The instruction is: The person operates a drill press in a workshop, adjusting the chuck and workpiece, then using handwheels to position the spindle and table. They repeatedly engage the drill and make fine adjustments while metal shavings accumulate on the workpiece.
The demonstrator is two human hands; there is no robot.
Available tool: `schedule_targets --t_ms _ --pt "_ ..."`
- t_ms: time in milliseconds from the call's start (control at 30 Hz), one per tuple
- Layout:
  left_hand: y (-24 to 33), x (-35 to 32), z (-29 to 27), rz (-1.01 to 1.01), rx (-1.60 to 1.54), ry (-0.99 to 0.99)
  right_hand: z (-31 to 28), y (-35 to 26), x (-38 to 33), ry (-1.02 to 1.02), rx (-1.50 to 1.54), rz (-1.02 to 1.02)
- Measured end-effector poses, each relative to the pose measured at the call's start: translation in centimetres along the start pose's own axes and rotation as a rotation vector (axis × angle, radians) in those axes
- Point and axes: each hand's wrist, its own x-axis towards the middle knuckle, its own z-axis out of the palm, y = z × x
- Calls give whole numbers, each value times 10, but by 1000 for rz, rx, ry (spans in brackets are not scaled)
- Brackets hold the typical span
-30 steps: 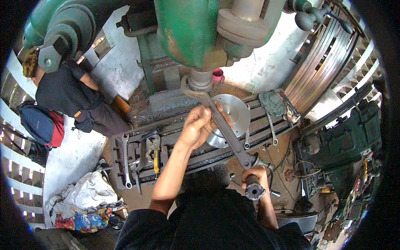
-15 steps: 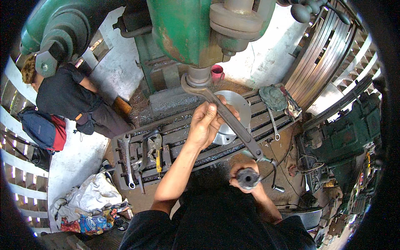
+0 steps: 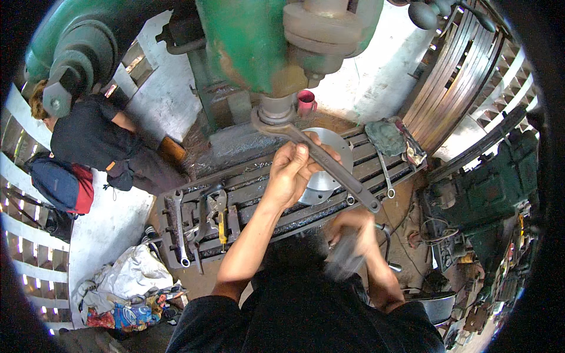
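A large open-ended wrench (image 3: 334, 167) slants from the machine's spindle (image 3: 276, 108) down to the right. Its jaw sits round the spindle's lower end. My left hand (image 3: 289, 173) grips the handle around its middle. Below the wrench's free end, my right hand (image 3: 353, 230) is closed on a grey cylindrical metal piece (image 3: 344, 257), smeared by motion; the earlier frame shows a hole in its end. Behind my left hand, a round silver metal disc (image 3: 331, 145) lies on the slotted machine table (image 3: 259, 219).
Another wrench (image 3: 180, 226) and clamping tools (image 3: 218, 215) lie on the table's left end. At its right end are a dark cloth (image 3: 385, 138) and a ring spanner (image 3: 386, 173). The green machine head (image 3: 241, 47) hangs above. A person (image 3: 97, 132) bends over at the left.
My right hand has swung, and the grey piece has dropped lower and blurred, away from the wrench's end. My left hand keeps its grip; the wrench has barely shifted.
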Motion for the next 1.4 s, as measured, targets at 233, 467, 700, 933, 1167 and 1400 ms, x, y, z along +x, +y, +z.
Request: schedule_targets --t_ms 233,467,700,933,1167,1400 --pt "-14 8 -3 15 80 32 -36 23 5 -66 -321 -483" --pt "-42 29 1 140 112 105 -75 99 -3 335 876 25" --pt "-18 -4 13 4 234 149 -77 117 -57 673 489 142" --pt "51 -104 2 -170 258 455 -71 102 -87 505 45 560" --pt "34 -162 -75 -364 954 810 -92 111 -60 300 13 668" --pt "-28 -166 -101 -234 1844 644 -119 178 13 245 -611 550"
